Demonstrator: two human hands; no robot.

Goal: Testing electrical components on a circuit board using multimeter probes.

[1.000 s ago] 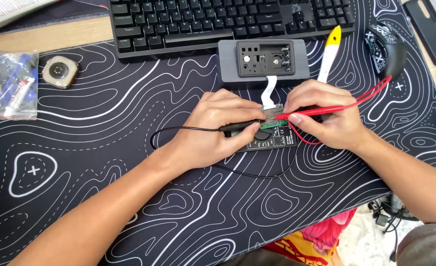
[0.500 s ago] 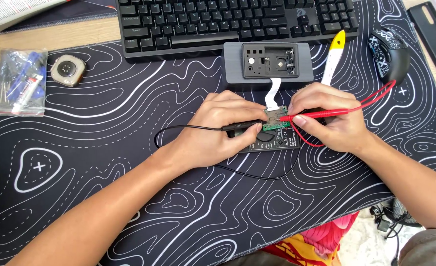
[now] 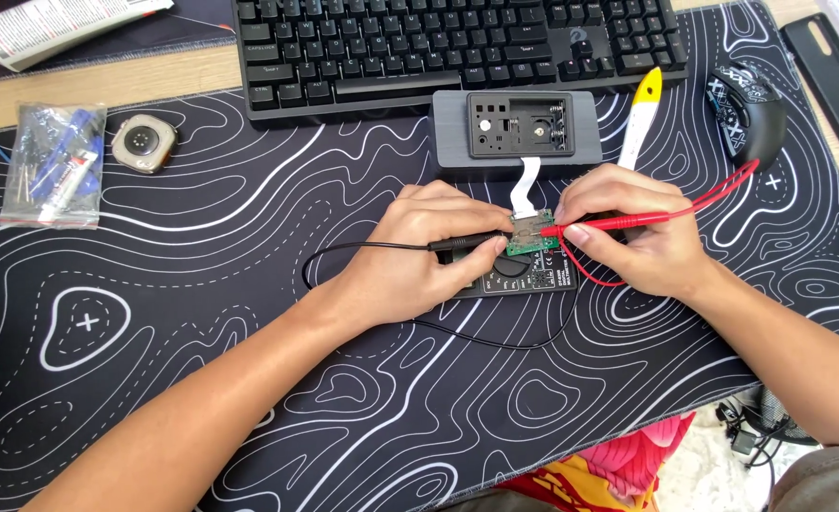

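Black desk mat [image 3: 201,379] with white contour lines covers the table below a keyboard [image 3: 457,43]. Left hand [image 3: 429,251], fingers pinched, holds a black probe [image 3: 467,244]; right hand [image 3: 633,228] grips a red probe [image 3: 609,224]. Both tips touch a small green circuit board [image 3: 531,239] above a multimeter [image 3: 524,277].

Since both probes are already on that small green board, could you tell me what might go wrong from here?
1. The red probe in the right hand and the black probe in the left hand meet close together on the small green board; a slip could bridge neighbouring contacts.
2. The board hangs from a white ribbon cable to the grey housing; pressing could strain it.
3. The red lead runs near the mouse and may snag.
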